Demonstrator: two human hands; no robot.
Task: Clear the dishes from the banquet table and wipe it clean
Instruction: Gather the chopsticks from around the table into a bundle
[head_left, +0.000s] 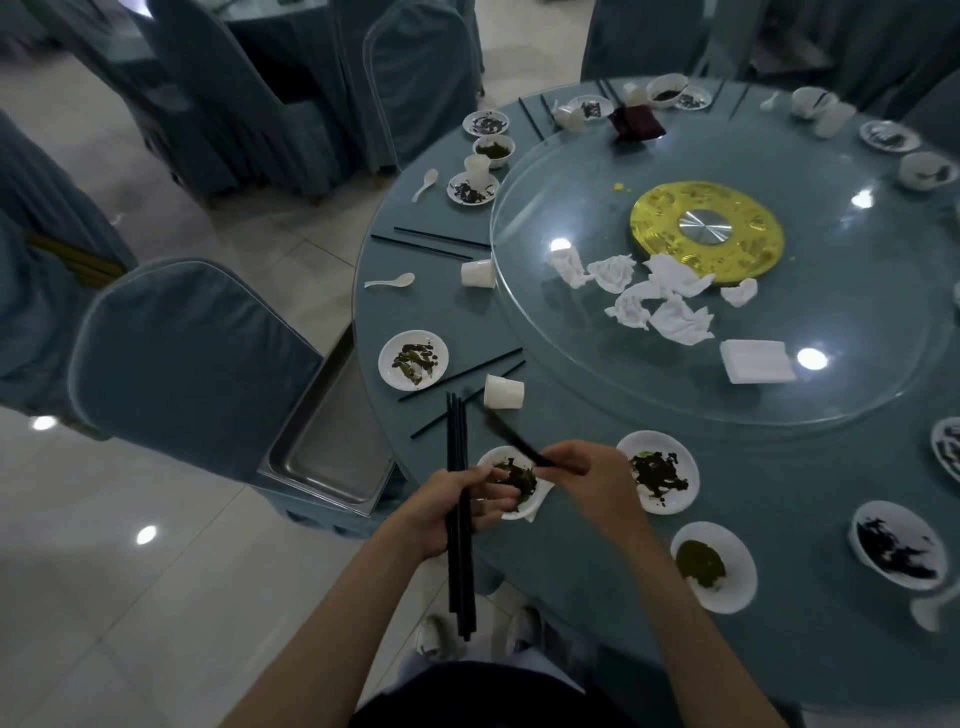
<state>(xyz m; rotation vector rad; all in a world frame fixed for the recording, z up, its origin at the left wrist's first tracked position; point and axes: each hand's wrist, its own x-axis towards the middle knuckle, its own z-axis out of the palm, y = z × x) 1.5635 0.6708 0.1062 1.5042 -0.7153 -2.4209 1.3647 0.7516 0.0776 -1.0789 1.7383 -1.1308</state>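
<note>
My left hand grips a bundle of black chopsticks upright at the near edge of the round blue banquet table. My right hand pinches another black chopstick, blurred, above a small white plate with dark leftovers. More dirty white plates ring the table edge, along with loose chopsticks and tipped white cups. Crumpled white napkins lie on the glass turntable.
A metal tray sits on a covered stand left of the table, beside a blue-covered chair. White spoons lie near the left rim. A napkin stack rests on the turntable. More covered chairs stand behind on the tiled floor.
</note>
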